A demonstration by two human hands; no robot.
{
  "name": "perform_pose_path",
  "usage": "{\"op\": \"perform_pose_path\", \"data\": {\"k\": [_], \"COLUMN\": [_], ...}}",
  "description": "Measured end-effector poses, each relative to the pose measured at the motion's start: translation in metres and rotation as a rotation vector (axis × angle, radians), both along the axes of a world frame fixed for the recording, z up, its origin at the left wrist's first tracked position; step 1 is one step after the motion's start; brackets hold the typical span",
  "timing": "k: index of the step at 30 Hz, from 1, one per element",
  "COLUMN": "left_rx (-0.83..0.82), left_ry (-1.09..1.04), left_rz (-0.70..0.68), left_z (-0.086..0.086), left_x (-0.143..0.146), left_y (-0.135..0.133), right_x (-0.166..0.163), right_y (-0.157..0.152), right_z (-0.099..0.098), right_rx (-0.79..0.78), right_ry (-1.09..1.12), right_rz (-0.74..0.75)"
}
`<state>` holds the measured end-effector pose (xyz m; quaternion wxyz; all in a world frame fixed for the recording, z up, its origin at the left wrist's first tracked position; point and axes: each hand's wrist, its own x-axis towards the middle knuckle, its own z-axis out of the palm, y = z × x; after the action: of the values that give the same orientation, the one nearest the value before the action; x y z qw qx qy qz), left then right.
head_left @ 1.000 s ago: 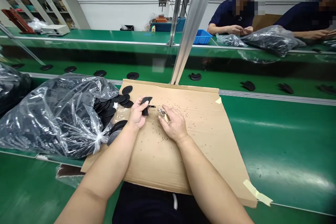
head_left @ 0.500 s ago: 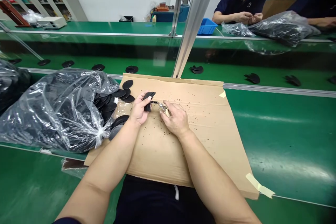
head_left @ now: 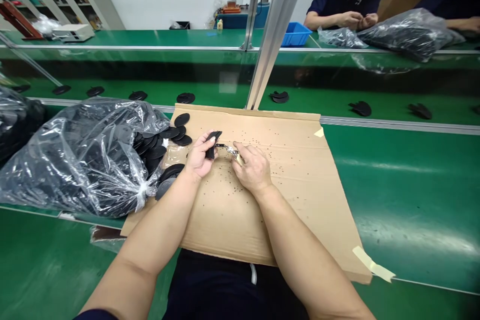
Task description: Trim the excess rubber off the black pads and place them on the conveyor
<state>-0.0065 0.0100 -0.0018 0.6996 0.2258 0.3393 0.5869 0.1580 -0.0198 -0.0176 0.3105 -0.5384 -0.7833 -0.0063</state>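
Note:
My left hand [head_left: 200,156] is closed on a dark black plastic piece [head_left: 213,145], held tilted above the cardboard sheet [head_left: 225,225]. In my right hand [head_left: 252,166] are small metal nippers [head_left: 231,150], their head pointing left at the black piece. The nippers' tip reaches the piece's right side; whether the jaws are closed on it I cannot tell. Most of the handles is hidden by my fingers. Loose black discs [head_left: 182,119] lie to the left of my left hand, by the mouth of a clear plastic bag [head_left: 82,160] full of similar ones.
Tiny black bits [head_left: 235,190] are scattered over the cardboard. Beyond it, a green conveyor belt [head_left: 225,91] carries small piles of black pieces [head_left: 279,97]. A metal post [head_left: 275,35] rises at the cardboard's far edge. Across the belt, a person [head_left: 347,5] works near a blue bin [head_left: 295,34].
My right hand and the nippers have shifted very slightly to the right. My left hand still holds the black piece in almost the same place.

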Motion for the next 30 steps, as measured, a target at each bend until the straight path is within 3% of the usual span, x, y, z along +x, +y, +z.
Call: {"op": "perform_pose_path", "data": {"k": [17,26,30], "left_rx": [-0.018,-0.041,-0.026], "left_ry": [0.006,0.038,0.004], "left_rz": [0.008,0.071,0.029], "left_z": [-0.002,0.002,0.001], "left_x": [0.002,0.002,-0.001], "left_y": [0.001,-0.001,0.0], "right_x": [0.0,-0.002,-0.001], "right_y": [-0.001,0.003,0.004], "right_z": [0.006,-0.001,-0.002], "right_rx": [-0.046,-0.22,-0.217], "right_ry": [0.01,0.466,0.519], "right_rz": [-0.026,-0.045,-0.071]}}
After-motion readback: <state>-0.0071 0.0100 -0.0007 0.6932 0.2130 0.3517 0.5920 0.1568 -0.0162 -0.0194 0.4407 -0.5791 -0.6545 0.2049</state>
